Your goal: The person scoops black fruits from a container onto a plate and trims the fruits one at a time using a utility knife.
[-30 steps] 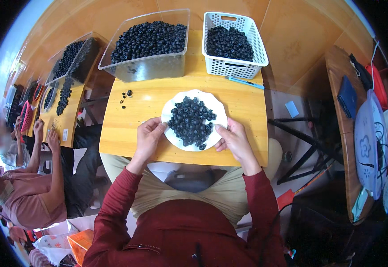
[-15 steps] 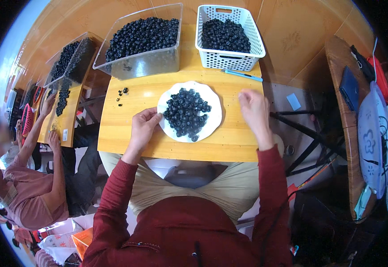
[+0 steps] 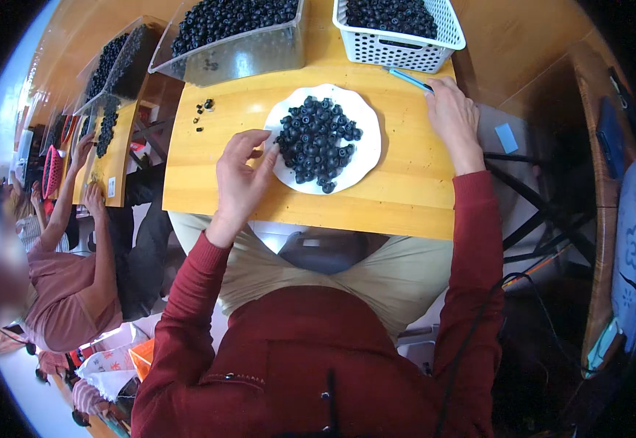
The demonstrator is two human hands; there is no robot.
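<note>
A white scalloped plate (image 3: pixel 367 157) of blueberries (image 3: pixel 318 139) sits on the wooden table in front of me. Beside its left rim is my left hand (image 3: pixel 243 175), thumb and forefinger apart, its fingertips close to or touching the rim; nothing shows between them. My right hand (image 3: pixel 453 117) reaches to the table's right edge, where its thumb and fingers close on the near end of a slim light-blue tool (image 3: pixel 407 79), pen-like in shape. The tool's other end lies in front of the white basket; its exact kind is unclear.
At the back stand a clear plastic bin (image 3: pixel 241 55) and a white perforated basket (image 3: pixel 398 51), both full of blueberries. A few small dark bits (image 3: pixel 202 113) lie left of the plate. On the left a co-worker (image 3: pixel 70 285) sits at another table with more berries.
My right hand has moved forward from the plate's right side to the light-blue tool. My left hand has loosened its fingers at the plate's rim. The whole view has shifted.
</note>
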